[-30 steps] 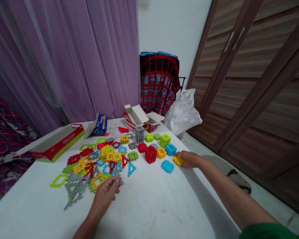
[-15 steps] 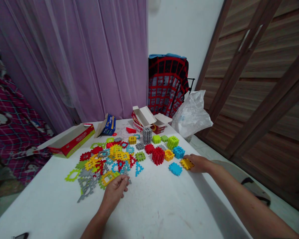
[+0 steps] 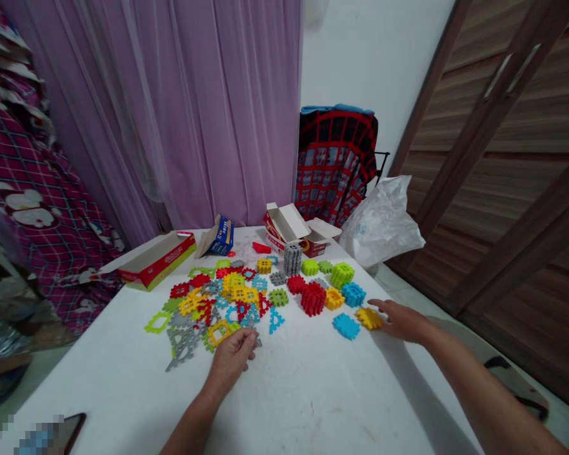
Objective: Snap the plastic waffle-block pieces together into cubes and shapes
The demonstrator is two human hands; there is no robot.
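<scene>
My right hand [image 3: 401,320] is at the right edge of the table, fingers stretched out and apart. Its lower fingers are beside a yellow interlocking plate [image 3: 370,319], which lies flat. A blue toothed plate [image 3: 346,326] lies just left of that one. My left hand [image 3: 233,355] rests at the near edge of a loose heap, fingers curled and thumb against the index finger. A bit of grey piece [image 3: 258,341] shows behind its fingertips; whether it is held cannot be made out. A yellow window-frame piece [image 3: 218,331] lies beside that hand.
Sorted stacks stand at centre right: red plates [image 3: 313,299], grey plates [image 3: 293,259], blue plates [image 3: 353,294] and green plates [image 3: 342,275]. Behind are a red open box [image 3: 159,260], a blue box [image 3: 224,235] and a plastic bag [image 3: 382,221]. A phone [image 3: 73,430] lies front left.
My right hand has loosened from the yellow plate, its fingers now extended while the plate lies on the table. My left hand keeps its place by the heap. The view has swung slightly left.
</scene>
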